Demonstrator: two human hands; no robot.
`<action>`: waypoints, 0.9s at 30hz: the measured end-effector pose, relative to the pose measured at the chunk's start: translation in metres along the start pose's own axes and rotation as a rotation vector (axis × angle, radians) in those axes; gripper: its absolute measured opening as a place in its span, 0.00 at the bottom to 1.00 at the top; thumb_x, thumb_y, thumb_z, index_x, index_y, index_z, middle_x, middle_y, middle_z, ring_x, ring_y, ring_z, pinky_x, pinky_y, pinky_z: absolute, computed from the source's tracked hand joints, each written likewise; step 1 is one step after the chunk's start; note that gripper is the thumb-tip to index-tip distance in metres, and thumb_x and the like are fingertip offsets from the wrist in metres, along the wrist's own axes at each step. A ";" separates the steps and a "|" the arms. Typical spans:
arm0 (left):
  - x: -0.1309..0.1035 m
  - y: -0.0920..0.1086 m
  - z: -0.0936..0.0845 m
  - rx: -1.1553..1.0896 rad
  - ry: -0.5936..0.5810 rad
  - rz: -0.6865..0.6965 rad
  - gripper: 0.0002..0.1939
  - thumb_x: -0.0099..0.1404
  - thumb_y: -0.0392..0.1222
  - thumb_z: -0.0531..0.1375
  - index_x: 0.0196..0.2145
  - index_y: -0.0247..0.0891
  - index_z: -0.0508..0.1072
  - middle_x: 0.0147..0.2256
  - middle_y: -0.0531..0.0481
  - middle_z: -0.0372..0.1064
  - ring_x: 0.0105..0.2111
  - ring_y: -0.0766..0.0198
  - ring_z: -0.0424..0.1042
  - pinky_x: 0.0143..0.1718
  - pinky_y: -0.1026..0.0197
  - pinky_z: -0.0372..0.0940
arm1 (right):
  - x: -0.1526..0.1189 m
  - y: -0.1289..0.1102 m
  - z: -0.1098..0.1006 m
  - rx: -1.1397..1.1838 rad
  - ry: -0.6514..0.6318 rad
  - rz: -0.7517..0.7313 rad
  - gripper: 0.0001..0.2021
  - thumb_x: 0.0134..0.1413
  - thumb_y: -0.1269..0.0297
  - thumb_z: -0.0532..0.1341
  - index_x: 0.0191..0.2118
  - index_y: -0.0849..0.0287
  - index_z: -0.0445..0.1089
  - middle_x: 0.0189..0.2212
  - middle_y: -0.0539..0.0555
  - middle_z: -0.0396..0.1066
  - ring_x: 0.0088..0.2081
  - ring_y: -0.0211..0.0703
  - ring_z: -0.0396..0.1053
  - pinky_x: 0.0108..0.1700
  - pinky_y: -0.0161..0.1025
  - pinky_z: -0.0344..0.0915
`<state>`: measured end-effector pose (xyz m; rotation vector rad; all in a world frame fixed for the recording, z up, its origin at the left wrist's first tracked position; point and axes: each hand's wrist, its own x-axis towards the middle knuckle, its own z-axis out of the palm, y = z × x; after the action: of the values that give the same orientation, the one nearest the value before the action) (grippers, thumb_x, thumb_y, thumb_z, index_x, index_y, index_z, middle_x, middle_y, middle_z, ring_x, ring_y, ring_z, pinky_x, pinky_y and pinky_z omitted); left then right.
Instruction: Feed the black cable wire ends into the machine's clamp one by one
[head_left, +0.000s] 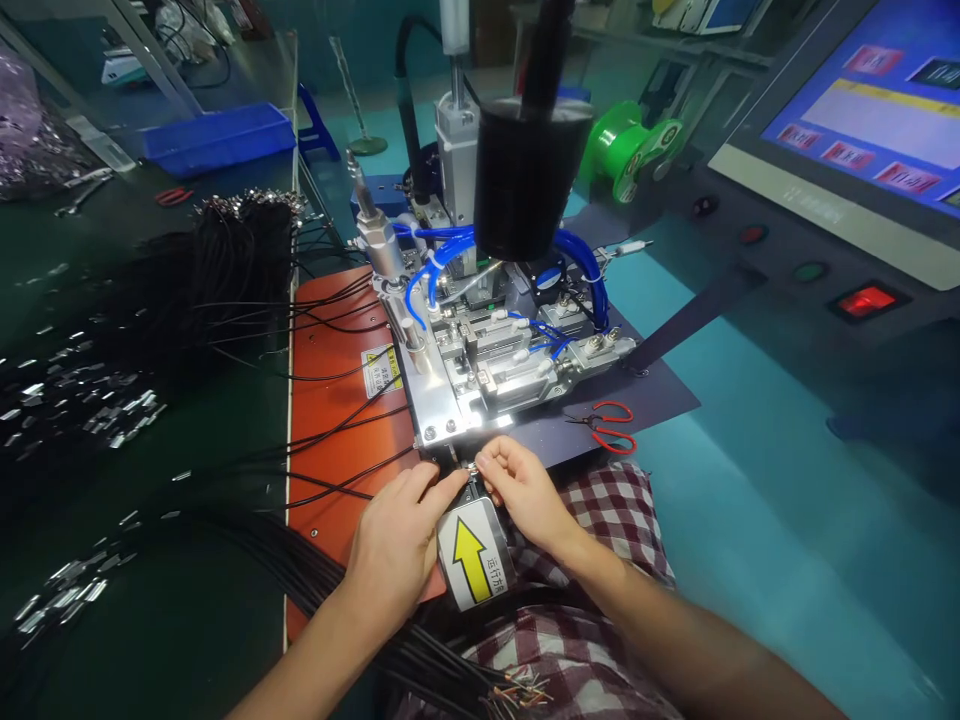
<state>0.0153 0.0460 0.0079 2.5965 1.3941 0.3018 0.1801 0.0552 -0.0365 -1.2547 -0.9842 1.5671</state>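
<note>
At the front edge of the metal machine (510, 370), both hands meet over a small shiny part on a narrow track. My left hand (397, 535) has its thumb stretched to this part and its fingers curled on the near side. From the other side, my right hand (525, 490) pinches at the same spot. What the fingers hold is too small and covered to name. Just below lies a white label with a yellow arrow (470, 560). A bundle of black cables (300, 560) passes under my left forearm, its stripped ends (517, 690) over my lap.
Red-handled snips (611, 428) lie right of the hands. More black cables (240, 250) cover the dark table at left, some reaching over the orange board (330, 400). A black cylinder (529, 180) hangs above the machine. A control screen (877, 110) stands at right, a blue tray (221, 140) far left.
</note>
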 end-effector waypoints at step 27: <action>-0.061 -0.002 -0.001 0.355 -0.071 -0.218 0.29 0.60 0.24 0.45 0.58 0.38 0.61 0.54 0.39 0.63 0.52 0.50 0.64 0.44 0.52 0.68 | 0.005 0.007 -0.003 0.084 -0.049 0.041 0.18 0.48 0.48 0.60 0.25 0.59 0.61 0.17 0.43 0.59 0.17 0.31 0.54 0.23 0.33 0.51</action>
<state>-0.0196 -0.0033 0.0027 2.6488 1.8279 -0.0761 0.1818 0.0577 -0.0449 -1.1902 -0.9186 1.6608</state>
